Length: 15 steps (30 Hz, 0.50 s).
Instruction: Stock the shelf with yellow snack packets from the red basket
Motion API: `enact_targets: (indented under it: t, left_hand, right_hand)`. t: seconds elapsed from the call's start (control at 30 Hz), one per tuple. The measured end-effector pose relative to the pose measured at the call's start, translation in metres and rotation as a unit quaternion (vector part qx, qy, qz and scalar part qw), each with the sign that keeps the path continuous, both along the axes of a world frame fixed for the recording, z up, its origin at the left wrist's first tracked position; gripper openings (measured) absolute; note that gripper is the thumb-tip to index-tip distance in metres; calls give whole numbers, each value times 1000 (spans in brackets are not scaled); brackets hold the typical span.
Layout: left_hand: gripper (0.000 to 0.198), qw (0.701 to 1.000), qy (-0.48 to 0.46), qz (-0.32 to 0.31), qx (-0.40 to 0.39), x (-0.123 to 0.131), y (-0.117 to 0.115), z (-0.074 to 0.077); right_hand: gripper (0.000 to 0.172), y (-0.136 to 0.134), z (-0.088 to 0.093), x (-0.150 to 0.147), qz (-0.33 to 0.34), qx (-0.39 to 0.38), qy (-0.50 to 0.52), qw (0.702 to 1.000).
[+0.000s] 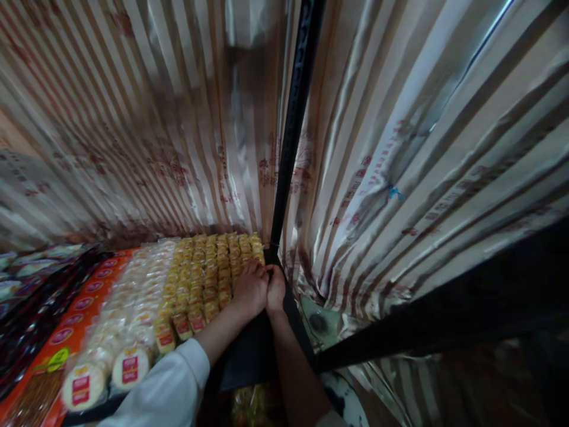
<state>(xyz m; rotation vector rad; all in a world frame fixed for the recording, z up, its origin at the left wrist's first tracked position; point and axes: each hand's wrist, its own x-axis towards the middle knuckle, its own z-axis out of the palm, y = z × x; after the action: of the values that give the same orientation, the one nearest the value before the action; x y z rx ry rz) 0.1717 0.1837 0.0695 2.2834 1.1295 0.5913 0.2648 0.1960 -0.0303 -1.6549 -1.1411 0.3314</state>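
Rows of small yellow-wrapped snacks [195, 284] stand on a dark shelf [244, 362]. At the right end of these rows, near the back, my left hand [251, 289] rests with its fingers over the last packets. My right hand [275, 289] is beside it, touching it, over the shelf's right edge. The fingers of my right hand are curled toward my left hand, and whatever they hold is too small or hidden to name. Left of the yellow rows lie white round wafers [130, 367] in clear wrappers with red labels.
An orange package [86, 302] and dark glossy packets [44, 308] lie farther left. A black post [291, 130] rises at the shelf's back corner. Striped sheeting [178, 118] hangs behind, and a black bar [400, 323] runs off to the right.
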Motion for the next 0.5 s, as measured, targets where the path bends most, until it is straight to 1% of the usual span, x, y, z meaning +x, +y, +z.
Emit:
enact_targets:
  t: [0.13,0.23,0.3,0.37,0.43,0.5]
  left_hand:
    - [33,995,74,-5,64,0,6,-12]
    - [34,991,114,2,70,1,10,-17]
    - [33,987,141,2,70,2,10,-14]
    - [32,985,158,-5,68,2,7,-8]
    - [32,985,155,-12,74,0,3,-2]
    - [35,987,131,-10,95,-4,-5,2]
  right_hand:
    - [20,3,-5,2,20,19,-3,1000]
    - [20,7,-9,4,40,28,22,999]
    - [20,9,-11,5,38,28,52,998]
    - [19,9,-12,6,33,29,79,996]
    - [17,8,-12,8,33,38,90,995]
    - [17,5,-8,9,36,50,91,994]
